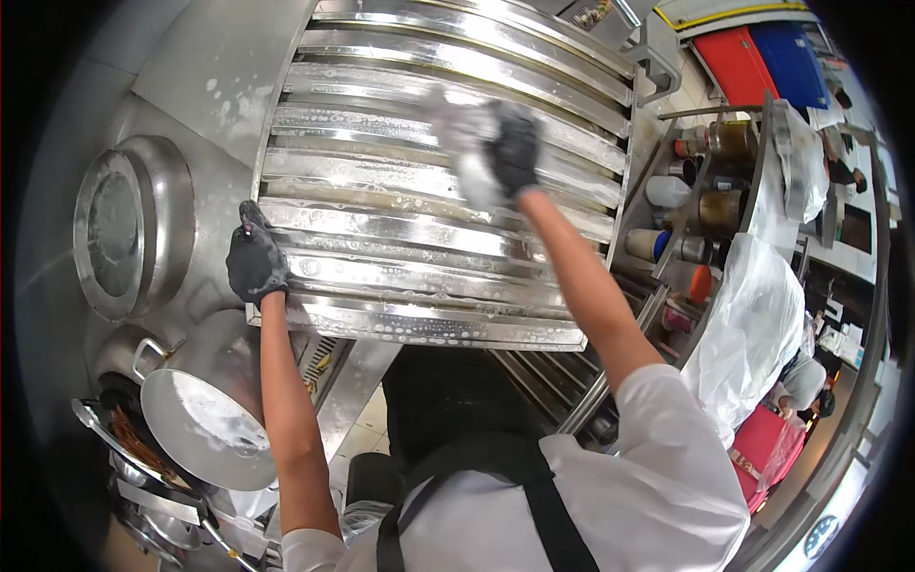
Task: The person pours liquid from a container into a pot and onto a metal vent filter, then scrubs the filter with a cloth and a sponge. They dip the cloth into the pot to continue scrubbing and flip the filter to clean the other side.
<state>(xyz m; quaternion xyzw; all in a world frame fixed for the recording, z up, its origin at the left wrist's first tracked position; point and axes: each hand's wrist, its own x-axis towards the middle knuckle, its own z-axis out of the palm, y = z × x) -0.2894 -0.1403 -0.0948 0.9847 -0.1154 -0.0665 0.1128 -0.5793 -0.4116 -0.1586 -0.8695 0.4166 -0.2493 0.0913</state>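
Note:
A large metal baffle filter [400, 176], slatted and wet with soap suds, lies across the middle of the view. My left hand [256, 255], in a black glove, is closed round its left edge near the lower corner. Over the right half of the slats is my right hand [515, 148], also gloved in black and smeared by motion. It grips a soapy whitish scrubbing pad [474, 176], whose exact shape is blurred. Foam and bubbles cover several slats, mostly around the middle and lower rows.
At the left, a big metal pot [119, 229] and a pan with suds [205, 424] stand in the steel sink area. Jars and containers fill a shelf [701, 191] at the right, beside clear plastic sheeting [748, 324]. Red and blue bins [734, 67] stand farther back.

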